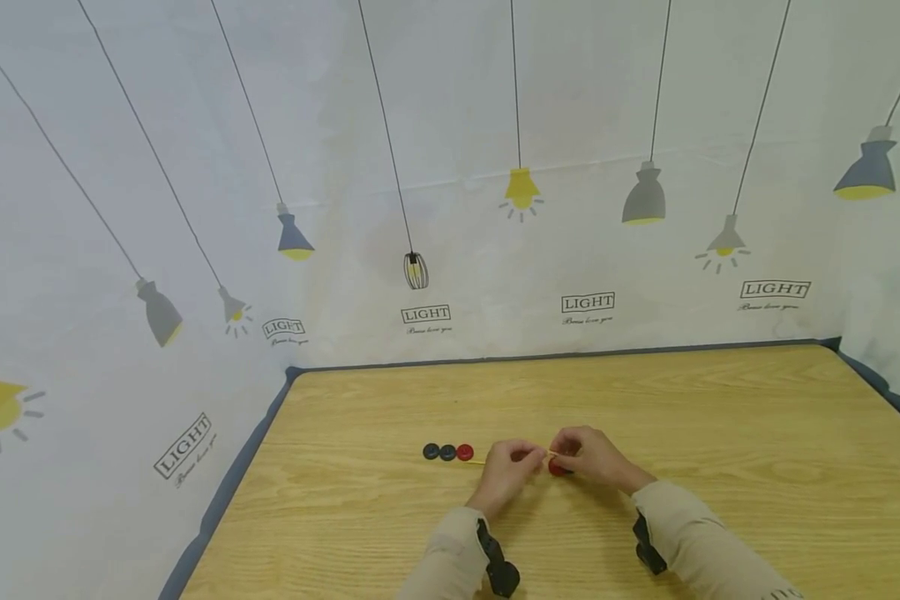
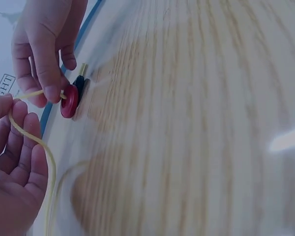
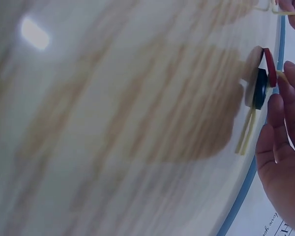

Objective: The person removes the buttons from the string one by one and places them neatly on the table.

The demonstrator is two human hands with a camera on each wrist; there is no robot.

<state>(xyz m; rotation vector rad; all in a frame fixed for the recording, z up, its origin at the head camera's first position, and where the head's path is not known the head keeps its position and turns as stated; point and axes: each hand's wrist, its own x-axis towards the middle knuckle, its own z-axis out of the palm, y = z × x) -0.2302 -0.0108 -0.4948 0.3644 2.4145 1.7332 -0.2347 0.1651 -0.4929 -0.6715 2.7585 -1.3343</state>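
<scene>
My left hand (image 1: pixel 506 471) pinches a thin yellow cord (image 2: pixel 50 162) between thumb and forefinger, and a slack length of it hangs past the palm. Close by on the right, my right hand (image 1: pixel 598 455) pinches the same cord just beside a red button (image 2: pixel 69 102). The cord passes through this red button. Against its far side is a dark button (image 3: pixel 260 89), from which two yellow cord ends stick out. In the head view, the right fingers partly cover both threaded buttons. They sit at the tabletop, the red one tilted on edge.
To the left of my hands, a red button (image 1: pixel 464 452) and two dark buttons (image 1: pixel 439 452) lie in a row on the wooden table (image 1: pixel 360 517). A white wall covering (image 1: pixel 480 250) with printed lamps rises behind the table's dark blue edge.
</scene>
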